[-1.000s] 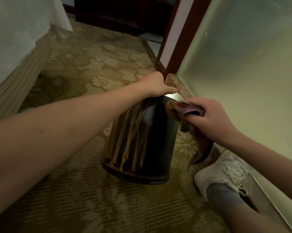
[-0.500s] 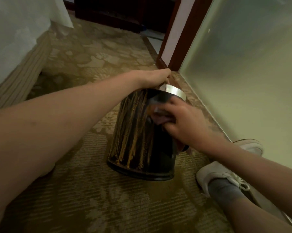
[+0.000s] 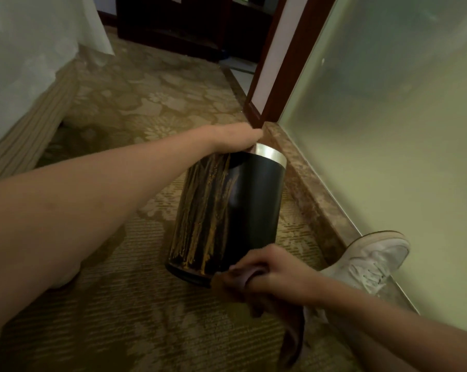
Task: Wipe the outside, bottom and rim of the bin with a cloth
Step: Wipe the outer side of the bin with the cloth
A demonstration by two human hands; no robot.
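Note:
A round black bin with gold streaks and a silver rim stands on the carpet, tilted away from me. My left hand grips the rim at its far left side. My right hand holds a brown cloth bunched in its fingers against the bin's lower right side, near the base. A loose end of the cloth hangs down below my wrist.
My white shoe lies right of the bin beside a frosted glass wall with a marble sill. A bed with a white sheet is on the left. A dark wooden door frame stands beyond.
My right hand has slid the cloth down the bin's side from the rim to near the base. My left hand has kept its grip on the rim.

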